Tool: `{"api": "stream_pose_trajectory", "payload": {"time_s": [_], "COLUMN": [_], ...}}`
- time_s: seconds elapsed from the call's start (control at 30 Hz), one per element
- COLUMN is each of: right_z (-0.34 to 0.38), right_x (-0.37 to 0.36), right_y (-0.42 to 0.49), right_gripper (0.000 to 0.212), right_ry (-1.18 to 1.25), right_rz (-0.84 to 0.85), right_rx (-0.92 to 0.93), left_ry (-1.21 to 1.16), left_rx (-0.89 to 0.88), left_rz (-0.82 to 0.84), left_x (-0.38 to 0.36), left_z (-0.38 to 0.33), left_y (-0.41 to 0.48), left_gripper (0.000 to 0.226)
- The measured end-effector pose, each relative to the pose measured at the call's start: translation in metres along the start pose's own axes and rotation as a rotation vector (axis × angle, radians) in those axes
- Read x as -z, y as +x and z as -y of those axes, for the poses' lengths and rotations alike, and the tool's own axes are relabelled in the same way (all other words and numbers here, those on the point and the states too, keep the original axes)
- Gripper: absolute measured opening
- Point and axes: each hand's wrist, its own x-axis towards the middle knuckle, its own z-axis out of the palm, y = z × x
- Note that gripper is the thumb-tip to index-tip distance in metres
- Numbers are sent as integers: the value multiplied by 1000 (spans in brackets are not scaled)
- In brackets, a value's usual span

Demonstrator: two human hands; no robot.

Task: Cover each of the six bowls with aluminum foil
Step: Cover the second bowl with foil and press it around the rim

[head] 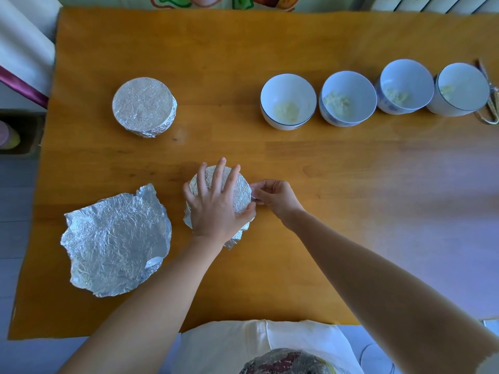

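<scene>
A foil-wrapped bowl point(241, 195) stands near the middle of the wooden table point(270, 44). My left hand point(216, 203) lies flat on its foil top with the fingers spread. My right hand point(272, 194) pinches the foil edge at the bowl's right side. Another bowl, fully covered in foil point(144, 106), stands at the far left. Several uncovered white bowls stand in a row at the far right: point(287, 101), point(347, 98), point(405, 86), point(460, 89), each with a little pale food inside. A stack of crumpled loose foil sheets point(116, 238) lies left of my hands.
A woven mat or cord point(490, 109) lies behind the rightmost bowl at the table's right edge. The table's near edge runs just in front of my body. A white cabinet stands off the table's left side.
</scene>
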Motion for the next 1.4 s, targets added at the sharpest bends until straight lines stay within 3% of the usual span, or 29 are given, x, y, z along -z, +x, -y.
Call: {"api": "stream_pose_trajectory", "payload": {"time_s": [0.23, 0.47, 0.67, 0.87, 0.93, 1.4], "right_z": [-2, -1, -3, -8, -9, -6], "right_x": [-8, -14, -15, -11, -10, -28], "right_y": [3, 3, 5, -4, -7, -3], "right_gripper": [23, 20, 13, 26, 17, 22], "right_ry": [-103, -320, -390, -127, 6, 48], "right_rz": [-109, -233, -255, -48, -9, -212], "right_rx": [12, 128, 92, 34, -2, -49], "left_ry": [-11, -6, -6, -14, -9, 8], "left_rx": [5, 15, 18, 48, 52, 82], "left_rz": [-4, -4, -1, -9, -8, 12], "left_x": [1, 1, 2, 1, 0, 2], "left_z": [-1, -2, -2, -4, -4, -6], "left_y": [0, -1, -1, -1, -1, -1], "left_gripper": [81, 81, 82, 83, 84, 84]}}
